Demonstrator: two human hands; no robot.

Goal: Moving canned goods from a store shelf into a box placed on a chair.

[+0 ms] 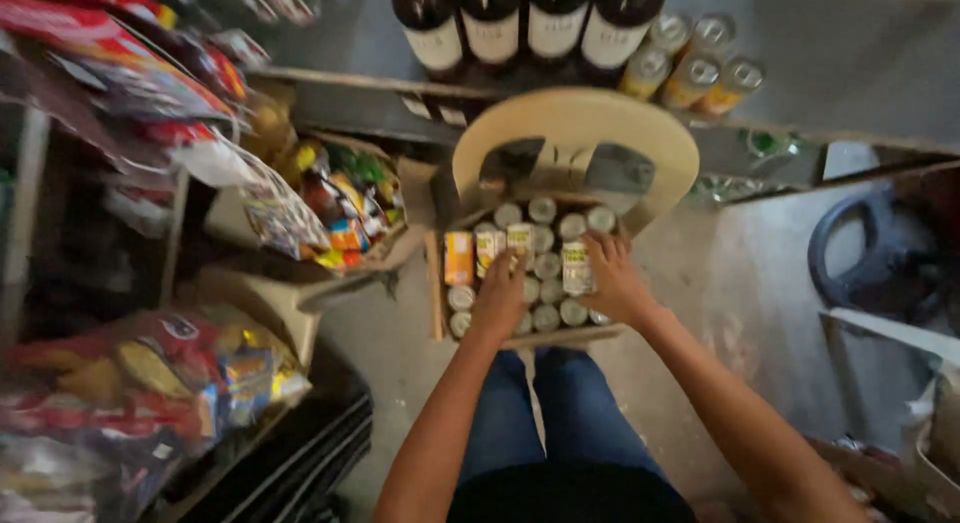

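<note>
A cardboard box (pixel 436 293) of several small drink cans sits on a cream plastic chair (pixel 640 133) in front of my knees. My left hand (pixel 500 298) reaches into the box and grips a can (pixel 519 239) lying on its side with a pale label. My right hand (pixel 612 278) closes around another lying can (pixel 577 267). Two more cans lie on their sides at the box's left, one orange (pixel 458 257). The other cans stand upright, silver tops showing.
Dark bottles (pixel 522 25) and a cluster of cans (pixel 690 68) stand on a shelf beyond the chair. Snack bags (pixel 130 383) fill racks at left; a box of packets (pixel 345 198) sits nearby. A dark tyre-like ring (pixel 850 248) lies at right on the concrete floor.
</note>
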